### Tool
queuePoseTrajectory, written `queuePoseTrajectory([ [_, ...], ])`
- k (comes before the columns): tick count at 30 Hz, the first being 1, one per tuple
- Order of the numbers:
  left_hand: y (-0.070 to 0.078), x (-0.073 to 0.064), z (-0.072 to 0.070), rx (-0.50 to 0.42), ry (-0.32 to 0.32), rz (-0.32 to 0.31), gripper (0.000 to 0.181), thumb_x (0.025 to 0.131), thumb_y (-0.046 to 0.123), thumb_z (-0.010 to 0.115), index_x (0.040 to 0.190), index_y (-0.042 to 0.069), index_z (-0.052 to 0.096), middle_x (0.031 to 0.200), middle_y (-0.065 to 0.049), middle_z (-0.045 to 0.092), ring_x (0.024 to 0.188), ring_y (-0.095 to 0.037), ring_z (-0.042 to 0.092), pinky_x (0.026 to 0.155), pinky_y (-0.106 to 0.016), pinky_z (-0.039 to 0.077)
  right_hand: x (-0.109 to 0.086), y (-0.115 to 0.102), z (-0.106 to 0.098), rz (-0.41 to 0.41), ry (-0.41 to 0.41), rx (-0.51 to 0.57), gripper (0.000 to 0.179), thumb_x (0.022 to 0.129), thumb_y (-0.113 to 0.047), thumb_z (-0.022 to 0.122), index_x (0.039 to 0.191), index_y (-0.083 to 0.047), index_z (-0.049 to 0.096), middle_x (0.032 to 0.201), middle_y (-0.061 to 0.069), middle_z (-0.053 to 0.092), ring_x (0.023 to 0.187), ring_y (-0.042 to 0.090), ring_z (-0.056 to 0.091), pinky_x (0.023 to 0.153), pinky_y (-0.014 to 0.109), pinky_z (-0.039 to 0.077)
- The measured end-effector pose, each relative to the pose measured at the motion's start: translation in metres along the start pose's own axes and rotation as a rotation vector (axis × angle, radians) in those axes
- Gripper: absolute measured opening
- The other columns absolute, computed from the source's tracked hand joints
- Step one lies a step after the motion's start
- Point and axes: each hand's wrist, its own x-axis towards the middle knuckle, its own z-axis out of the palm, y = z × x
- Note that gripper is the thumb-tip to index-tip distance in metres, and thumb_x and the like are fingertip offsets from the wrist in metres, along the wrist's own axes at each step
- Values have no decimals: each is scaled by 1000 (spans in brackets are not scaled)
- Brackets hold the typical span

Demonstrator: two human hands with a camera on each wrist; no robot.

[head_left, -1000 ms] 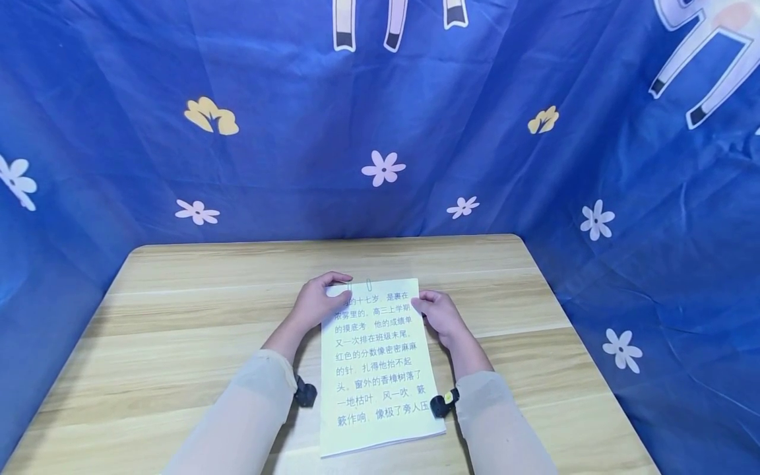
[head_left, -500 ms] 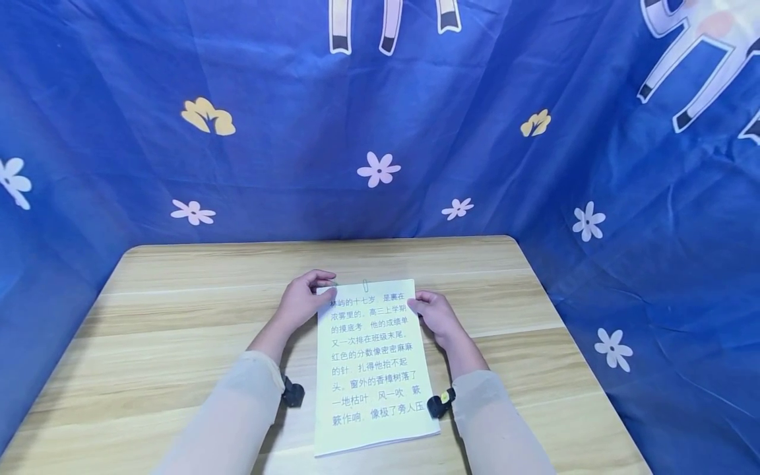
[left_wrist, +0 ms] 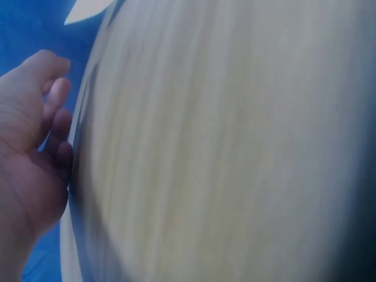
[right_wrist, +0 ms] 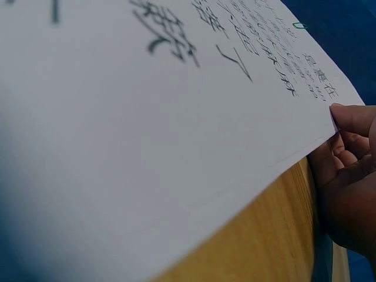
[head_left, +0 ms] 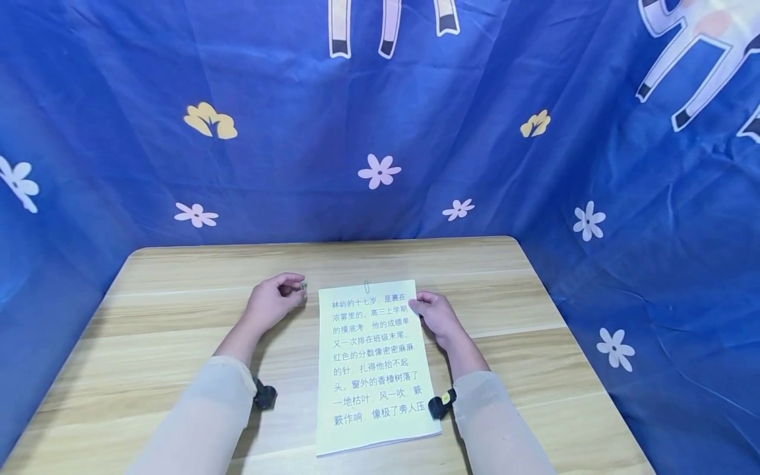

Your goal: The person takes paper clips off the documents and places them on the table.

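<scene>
A stack of printed sheets (head_left: 371, 369) lies on the table, its lines of characters facing up. One green paper clip (head_left: 366, 287) sits on its top edge; the right wrist view shows this clip small and far off. Left of the stack and apart from it, my left hand (head_left: 274, 303) pinches another small green paper clip (head_left: 303, 285) between thumb and fingers. That clip cannot be made out in the left wrist view. At the upper right edge of the sheets, my right hand (head_left: 438, 315) grips the paper, thumb on top and fingers beneath.
The wood-grain table (head_left: 178, 316) has rounded far corners. Behind it and along the sides hangs a blue cloth (head_left: 285, 145) printed with flowers and animal legs. Each wrist wears a small black camera (head_left: 265, 397).
My left hand has moved left, away from the sheets' top left corner, taking one paper clip off with it. The right hand keeps its grip on the edge.
</scene>
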Motion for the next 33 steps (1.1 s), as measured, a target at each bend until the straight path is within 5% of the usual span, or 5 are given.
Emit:
queuePoseTrajectory([
  [9,-8,0,-9,120,-13,23,36,98,16,74,132,4,75,117,-19,73,107,-35,70,99,-51,57,-1,1,1,-7,7,-16,21,106,-18,67,120,-4,76,102,7,81,91,17,73,84,27,58],
  [33,-8,5,-12,124,-62,-13,45,101,22,75,140,1,70,128,-23,73,117,-39,71,109,-58,55,-2,0,1,-20,20,-30,22,106,-19,68,120,-4,75,98,4,80,89,16,72,86,27,57],
])
